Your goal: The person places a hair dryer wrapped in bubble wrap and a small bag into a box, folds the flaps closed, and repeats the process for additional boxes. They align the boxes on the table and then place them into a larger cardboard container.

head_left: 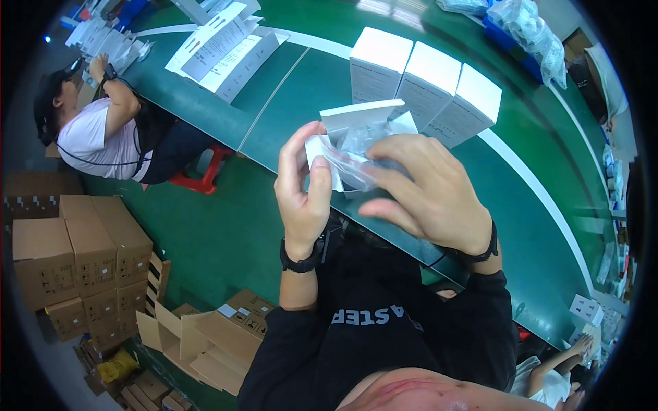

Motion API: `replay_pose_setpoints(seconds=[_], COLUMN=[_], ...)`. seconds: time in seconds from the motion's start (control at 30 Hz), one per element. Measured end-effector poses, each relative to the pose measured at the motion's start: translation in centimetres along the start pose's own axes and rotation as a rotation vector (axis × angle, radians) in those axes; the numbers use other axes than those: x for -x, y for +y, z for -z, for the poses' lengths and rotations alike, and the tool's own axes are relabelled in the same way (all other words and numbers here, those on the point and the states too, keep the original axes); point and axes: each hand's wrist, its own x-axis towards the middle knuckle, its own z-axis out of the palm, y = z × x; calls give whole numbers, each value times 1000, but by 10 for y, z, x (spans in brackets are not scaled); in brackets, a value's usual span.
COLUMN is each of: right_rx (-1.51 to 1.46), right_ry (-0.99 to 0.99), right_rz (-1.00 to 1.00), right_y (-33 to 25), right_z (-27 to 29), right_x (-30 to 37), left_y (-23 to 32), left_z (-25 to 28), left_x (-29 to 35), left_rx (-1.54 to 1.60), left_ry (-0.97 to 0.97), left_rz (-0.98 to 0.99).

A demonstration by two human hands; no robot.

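A small white carton (363, 111) with its flaps raised is gripped in my left hand (302, 198), thumb on the near side and fingers round the left side. Inside the carton lies a clear plastic bag (359, 144); what the bag holds cannot be made out. My right hand (435, 192) reaches over the carton from the right. Its fingers are apart and slightly blurred, the fingertips at the plastic, the thumb held away from the rest. Part of the carton's right side is hidden behind that hand.
Three white boxes (428, 79) stand on the green table (281, 103) just beyond the carton. More white boxes (223, 58) sit farther left. A person (103, 130) works at the far left, another (552, 377) at the lower right. Brown cartons (96, 240) are stacked on the floor.
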Motion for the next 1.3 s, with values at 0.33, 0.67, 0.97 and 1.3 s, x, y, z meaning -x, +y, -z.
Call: replay_pose_setpoints(seconds=[0.33,0.67,0.97,1.3], right_rx=[37,-206,-823,-103], right_ry=[-146,-16,-131,-193], right_rz=[40,-178,-323,12], right_y=[5,35,48,25], right_z=[-3,40,-12,12], right_x=[2,10,4,10], left_y=[-5,-34,-4,-30], left_z=[-10,2,-30,-21], left_x=[3,16,5,9], left_rx=[97,324,303,324], left_ry=[83,-20,-17,-46], left_rz=[51,-127,127,13])
